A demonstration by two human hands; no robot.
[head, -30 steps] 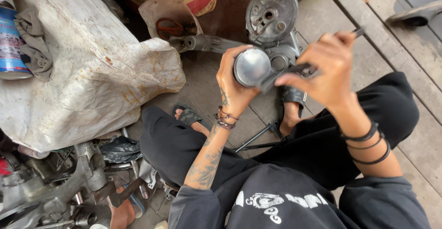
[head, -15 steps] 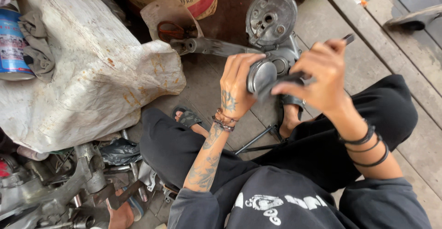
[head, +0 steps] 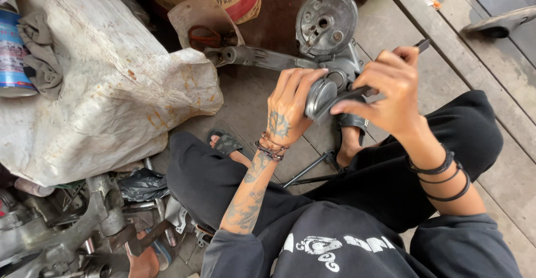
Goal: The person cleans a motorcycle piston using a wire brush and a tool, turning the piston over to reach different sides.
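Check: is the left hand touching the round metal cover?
Touching. The head view shows the left hand with its fingers wrapped over the round metal cover.

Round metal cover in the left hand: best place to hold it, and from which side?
Hold the round metal cover by its rim, coming from the left as the left hand does now: fingers wrapped over the top edge. That probably leaves its face clear for the dark tool in the right hand.

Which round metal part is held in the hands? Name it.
The small shiny round cover, gripped by the left hand with the right hand alongside. The larger dull disc lies untouched on the floor behind.
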